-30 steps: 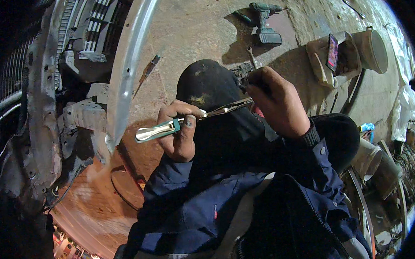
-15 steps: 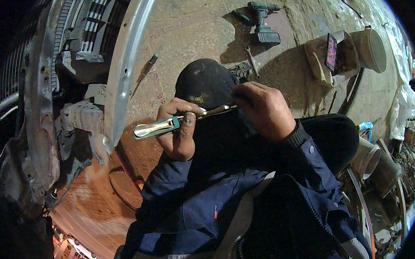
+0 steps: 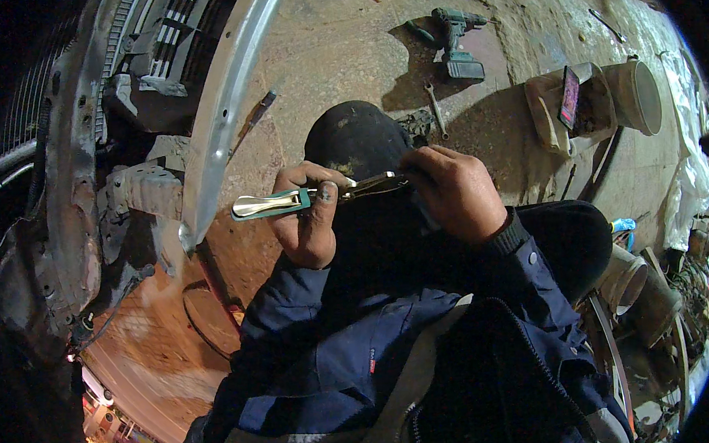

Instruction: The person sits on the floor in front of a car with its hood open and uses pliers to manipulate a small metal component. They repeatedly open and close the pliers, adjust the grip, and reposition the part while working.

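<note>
My left hand (image 3: pixel 311 228) is closed around a green-and-silver hand tool (image 3: pixel 265 204), its handle sticking out to the left and a slim metal part (image 3: pixel 373 184) reaching right. Fingers of my right hand (image 3: pixel 457 192) are pinched on the far end of that metal part, hiding its tip. Both hands are over my black-clad knee (image 3: pixel 350 133). Just behind the knee lie a dark metal part (image 3: pixel 417 123) and a wrench (image 3: pixel 437 113) on the concrete floor (image 3: pixel 314 63).
Vehicle bodywork (image 3: pixel 76 196) and a long metal beam (image 3: pixel 217 124) flank my left. A cordless drill (image 3: pixel 456 44) and a screwdriver-like tool (image 3: pixel 260 106) lie ahead. Rightward are a container (image 3: pixel 541 107) with a phone (image 3: pixel 568 94), buckets (image 3: pixel 636 94), plastic sheeting (image 3: pixel 680 164) and piled scrap (image 3: pixel 672 317).
My right hand has come down and left, its fingers turned over the tool's metal end. My left hand and the tool have risen slightly in the view.
</note>
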Demonstrator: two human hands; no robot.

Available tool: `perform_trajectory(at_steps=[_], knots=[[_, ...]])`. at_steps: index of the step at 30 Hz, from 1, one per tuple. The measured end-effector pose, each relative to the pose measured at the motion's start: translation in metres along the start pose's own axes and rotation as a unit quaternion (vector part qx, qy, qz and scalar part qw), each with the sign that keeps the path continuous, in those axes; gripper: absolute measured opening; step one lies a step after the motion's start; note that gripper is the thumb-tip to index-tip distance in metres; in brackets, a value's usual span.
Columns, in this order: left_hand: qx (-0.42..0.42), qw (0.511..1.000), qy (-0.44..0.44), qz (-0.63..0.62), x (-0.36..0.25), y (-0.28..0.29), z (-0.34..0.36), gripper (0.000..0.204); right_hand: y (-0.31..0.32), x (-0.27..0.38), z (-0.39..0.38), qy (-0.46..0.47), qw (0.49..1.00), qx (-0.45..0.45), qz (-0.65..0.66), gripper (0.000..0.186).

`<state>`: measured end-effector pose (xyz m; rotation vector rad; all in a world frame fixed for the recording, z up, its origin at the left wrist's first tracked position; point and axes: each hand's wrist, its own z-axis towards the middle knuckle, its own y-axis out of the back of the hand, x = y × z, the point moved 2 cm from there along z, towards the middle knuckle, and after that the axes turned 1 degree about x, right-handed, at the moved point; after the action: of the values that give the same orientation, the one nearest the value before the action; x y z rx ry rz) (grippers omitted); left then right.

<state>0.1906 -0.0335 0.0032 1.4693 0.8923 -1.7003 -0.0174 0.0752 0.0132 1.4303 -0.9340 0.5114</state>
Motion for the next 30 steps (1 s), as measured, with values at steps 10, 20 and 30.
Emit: perform_trajectory(at_steps=[10, 20, 30], knots=[[0.003, 1.0, -0.009, -0.001, -0.0003, -0.0021, 0.0014, 0.013, 0.0026, 0.0046, -0.0023, -0.008, 0.999, 0.009, -0.046, 0.014], [0.012, 1.0, -0.016, 0.019, -0.0009, -0.0032, 0.0014, 0.012, 0.0029, 0.0061, -0.0043, 0.013, 0.997, 0.01, -0.069, 0.012], [-0.001, 1.0, 0.003, 0.004, 0.0036, -0.0029, 0.0032, 0.014, -0.0038, 0.0042, -0.005, 0.029, 0.998, 0.015, -0.053, 0.014]])
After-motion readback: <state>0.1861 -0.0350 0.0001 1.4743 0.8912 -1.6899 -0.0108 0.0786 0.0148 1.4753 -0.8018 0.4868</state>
